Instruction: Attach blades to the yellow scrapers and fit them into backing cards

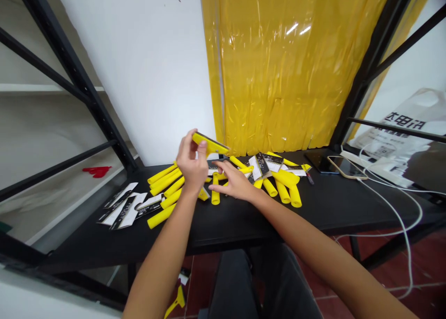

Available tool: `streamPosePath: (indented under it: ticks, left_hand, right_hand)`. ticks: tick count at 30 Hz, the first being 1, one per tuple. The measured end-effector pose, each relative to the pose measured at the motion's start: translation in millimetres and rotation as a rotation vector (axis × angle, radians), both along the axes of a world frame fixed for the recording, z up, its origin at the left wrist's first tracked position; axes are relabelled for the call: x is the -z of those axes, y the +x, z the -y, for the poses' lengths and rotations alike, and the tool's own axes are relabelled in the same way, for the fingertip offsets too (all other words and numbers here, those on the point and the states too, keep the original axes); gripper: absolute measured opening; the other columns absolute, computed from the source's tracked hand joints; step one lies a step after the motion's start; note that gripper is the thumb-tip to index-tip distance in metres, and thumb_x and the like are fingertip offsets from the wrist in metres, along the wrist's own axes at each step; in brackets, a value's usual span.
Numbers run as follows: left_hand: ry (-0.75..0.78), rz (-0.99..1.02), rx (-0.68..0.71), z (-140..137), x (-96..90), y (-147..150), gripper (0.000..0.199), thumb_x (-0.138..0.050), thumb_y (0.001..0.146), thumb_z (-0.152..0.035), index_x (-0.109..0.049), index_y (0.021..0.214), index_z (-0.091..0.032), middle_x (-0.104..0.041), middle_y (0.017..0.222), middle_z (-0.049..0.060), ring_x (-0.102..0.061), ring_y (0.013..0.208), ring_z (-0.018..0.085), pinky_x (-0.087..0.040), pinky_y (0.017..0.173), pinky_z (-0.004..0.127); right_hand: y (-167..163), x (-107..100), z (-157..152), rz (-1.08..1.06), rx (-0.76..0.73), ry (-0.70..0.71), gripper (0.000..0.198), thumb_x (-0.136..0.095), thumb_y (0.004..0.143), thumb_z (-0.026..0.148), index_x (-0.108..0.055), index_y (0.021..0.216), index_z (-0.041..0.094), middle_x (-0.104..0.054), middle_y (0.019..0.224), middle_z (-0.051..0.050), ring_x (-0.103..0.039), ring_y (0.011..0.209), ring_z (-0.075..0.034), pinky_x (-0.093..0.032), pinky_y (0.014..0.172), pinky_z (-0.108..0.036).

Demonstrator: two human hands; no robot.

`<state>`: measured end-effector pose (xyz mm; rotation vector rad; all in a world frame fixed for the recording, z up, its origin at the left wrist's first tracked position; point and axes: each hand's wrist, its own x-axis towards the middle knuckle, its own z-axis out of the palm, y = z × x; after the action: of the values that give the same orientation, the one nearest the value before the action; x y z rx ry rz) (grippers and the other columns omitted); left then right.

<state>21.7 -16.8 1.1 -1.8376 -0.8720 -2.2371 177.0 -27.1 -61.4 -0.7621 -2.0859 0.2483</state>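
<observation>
Our left hand [191, 163] is raised above the table, thumb and fingers closed on a yellow scraper head [211, 144], whose long dark edge faces up and away from us. Our right hand [234, 182] is lower and beside it, thumb and forefinger spread wide with a gap between; we see nothing gripped there, and cannot tell whether a fingertip touches the pile. Just past the thumb, a short yellow tube [215, 196] lies with its open end toward us.

Close to our left wrist, more yellow tubes [166, 184] lie slanted side by side, and left of them printed cards [124, 212] overlap near the table's left end. On our right, a loose heap of yellow handles [282, 191] and folded cards [259, 165] reaches back toward the rear edge. Our forearms cross the front edge of the black table [244, 223], with a strip of tabletop between that edge and the pieces.

Behind, a white panel [139, 77] and a yellow curtain [296, 68] bound the reach. Black posts [75, 70] flank both sides. Farther right are two phones [321, 163], with a white cable [410, 268] looping below table level.
</observation>
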Motion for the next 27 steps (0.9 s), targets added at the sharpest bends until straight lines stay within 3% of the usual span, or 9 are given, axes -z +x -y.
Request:
streamPosePath:
  ticks: [3, 5, 10, 12, 15, 18, 20, 23, 27]
  left_hand:
    - [0.018, -0.053, 0.122, 19, 9.2, 28, 0.038, -0.06, 0.1, -0.041, -0.065, 0.132, -0.022, -0.069, 0.109, 0.007, -0.066, 0.085, 0.017, -0.056, 0.077, 0.032]
    - [-0.011, -0.104, 0.155, 23, 16.0, 34, 0.038, -0.063, 0.098, -0.042, -0.066, 0.13, -0.022, -0.069, 0.096, 0.005, -0.064, 0.074, 0.015, -0.056, 0.07, 0.03]
    - [-0.133, -0.209, 0.187, 28, 10.2, 11, 0.04, -0.061, 0.098, -0.041, -0.063, 0.133, -0.021, -0.071, 0.1, 0.006, -0.069, 0.082, 0.017, -0.059, 0.077, 0.032]
    - [-0.192, -0.309, 0.062, 34, 3.0, -19, 0.043, -0.06, 0.098, -0.041, -0.061, 0.136, -0.021, -0.071, 0.117, 0.01, -0.069, 0.103, 0.022, -0.057, 0.091, 0.038]
    - [-0.396, -0.391, -0.422, 43, 3.2, -92, 0.043, -0.05, 0.099, -0.043, -0.064, 0.132, -0.019, -0.066, 0.129, 0.015, -0.062, 0.121, 0.03, -0.049, 0.104, 0.047]
    - [-0.936, -0.503, -0.882, 50, 22.5, -171, 0.058, -0.047, 0.094, -0.055, -0.066, 0.127, -0.011, -0.063, 0.131, 0.027, -0.055, 0.125, 0.047, -0.045, 0.1, 0.061]
    - [-1.354, -0.583, -0.895, 53, 39.4, -208, 0.069, -0.051, 0.085, -0.068, -0.071, 0.116, -0.008, -0.065, 0.123, 0.031, -0.059, 0.117, 0.053, -0.049, 0.09, 0.062]
    - [-1.398, -0.679, -0.892, 53, 55.3, -230, 0.072, -0.047, 0.083, -0.073, -0.072, 0.111, -0.012, -0.065, 0.126, 0.03, -0.06, 0.117, 0.052, -0.048, 0.092, 0.06]
    - [-1.407, -0.609, -0.868, 45, 50.8, -228, 0.063, -0.059, 0.075, -0.075, -0.073, 0.1, -0.019, -0.073, 0.11, 0.024, -0.067, 0.105, 0.049, -0.053, 0.083, 0.057]
  right_hand:
    - [1, 4, -4, -0.052, 0.018, -0.011, 0.036, -0.075, 0.083, 0.05, -0.066, 0.099, 0.019, -0.064, 0.09, -0.005, -0.058, 0.079, -0.02, -0.046, 0.07, -0.031]
    - [-1, 6, -5, -0.108, 0.029, -0.08, 0.034, -0.076, 0.082, 0.049, -0.06, 0.076, 0.02, -0.06, 0.072, -0.001, -0.054, 0.067, -0.017, -0.043, 0.064, -0.03]
    - [-9, 4, 2, -0.379, -0.109, -0.277, 0.034, -0.067, 0.091, 0.051, -0.062, 0.079, 0.02, -0.066, 0.071, -0.002, -0.059, 0.06, -0.016, -0.045, 0.057, -0.028]
    - [-6, 0, 2, -0.503, -0.145, -0.259, 0.033, -0.063, 0.093, 0.052, -0.066, 0.091, 0.019, -0.071, 0.087, -0.006, -0.064, 0.069, -0.017, -0.051, 0.063, -0.029]
    - [9, -9, -5, -0.683, -0.079, -0.22, 0.035, -0.063, 0.094, 0.054, -0.066, 0.105, 0.02, -0.072, 0.101, -0.008, -0.064, 0.07, -0.016, -0.053, 0.063, -0.03]
    - [28, -25, -20, -0.792, 0.02, -0.154, 0.037, -0.066, 0.091, 0.054, -0.065, 0.105, 0.02, -0.071, 0.098, -0.007, -0.062, 0.068, -0.016, -0.053, 0.059, -0.029]
    - [39, -36, -32, -0.829, 0.054, -0.11, 0.038, -0.067, 0.091, 0.055, -0.065, 0.104, 0.02, -0.069, 0.095, -0.006, -0.061, 0.068, -0.015, -0.053, 0.059, -0.029]
    - [52, -46, -48, -0.781, 0.065, -0.069, 0.039, -0.069, 0.089, 0.056, -0.066, 0.103, 0.019, -0.069, 0.092, -0.006, -0.061, 0.068, -0.015, -0.052, 0.059, -0.028]
    - [64, -35, -53, -0.774, 0.118, -0.077, 0.038, -0.068, 0.09, 0.055, -0.068, 0.103, 0.019, -0.067, 0.086, -0.004, -0.06, 0.07, -0.016, -0.052, 0.06, -0.028]
